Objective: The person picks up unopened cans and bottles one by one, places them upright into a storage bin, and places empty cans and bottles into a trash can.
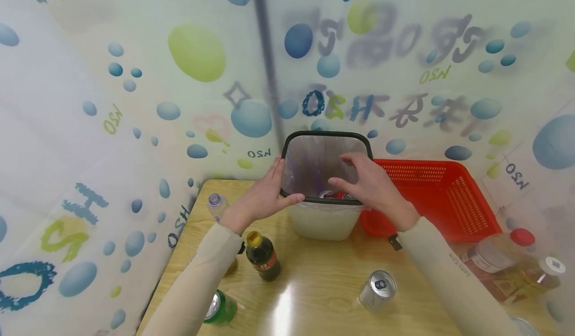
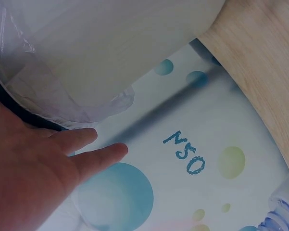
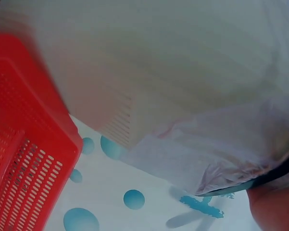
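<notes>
A white trash bin (image 1: 320, 224) with a black rim and a clear plastic liner (image 1: 307, 159) stands on the table. My left hand (image 1: 258, 198) touches its left rim, fingers straight and thumb over the front edge. My right hand (image 1: 373, 186) is above the bin's opening at the right, thumb and fingers apart with nothing visible between them. Inside, near the front rim, part of a red can (image 1: 347, 196) shows; the rest of the contents is hidden. In the left wrist view, my left hand's fingers (image 2: 101, 156) extend past the rim.
Right of the bin sits a red perforated basket (image 1: 449, 201). Nearer stand a cola bottle (image 1: 265, 261), a green can (image 1: 222, 308) and a silver can (image 1: 378, 290). A clear bottle (image 1: 217, 205) is at the left; two capped bottles (image 1: 494, 251) (image 1: 532, 276) are at the right.
</notes>
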`<control>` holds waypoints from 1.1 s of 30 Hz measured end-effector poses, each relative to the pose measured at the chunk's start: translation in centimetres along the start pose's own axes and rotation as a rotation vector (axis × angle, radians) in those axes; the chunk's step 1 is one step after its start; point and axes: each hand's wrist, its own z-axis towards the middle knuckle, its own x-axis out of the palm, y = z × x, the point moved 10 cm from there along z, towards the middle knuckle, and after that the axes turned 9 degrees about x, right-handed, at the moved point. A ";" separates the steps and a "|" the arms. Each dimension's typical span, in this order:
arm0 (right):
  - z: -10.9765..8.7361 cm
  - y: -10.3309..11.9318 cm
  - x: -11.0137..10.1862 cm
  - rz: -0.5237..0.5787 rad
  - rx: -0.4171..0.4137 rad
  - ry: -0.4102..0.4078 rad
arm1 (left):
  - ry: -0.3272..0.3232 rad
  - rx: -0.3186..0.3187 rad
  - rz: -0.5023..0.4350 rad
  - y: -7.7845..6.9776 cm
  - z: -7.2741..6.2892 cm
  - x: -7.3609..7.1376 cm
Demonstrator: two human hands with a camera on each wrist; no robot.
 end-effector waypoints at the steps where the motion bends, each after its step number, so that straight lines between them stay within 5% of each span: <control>1: -0.2 0.1 -0.1 0.004 -0.005 -0.009 | -0.002 0.002 -0.005 0.0 0.0 0.0; 11: -4.5 1.2 -3.5 0.182 -0.101 -0.230 | -0.014 0.029 -0.017 -0.4 0.0 -0.3; 19: -8.8 -0.5 -6.3 0.245 -0.077 -0.400 | -0.010 0.014 -0.007 -0.2 -0.1 -0.1; 33: -13.0 -4.4 -7.6 0.255 -0.017 -0.480 | -0.014 0.024 -0.005 0.0 0.0 0.0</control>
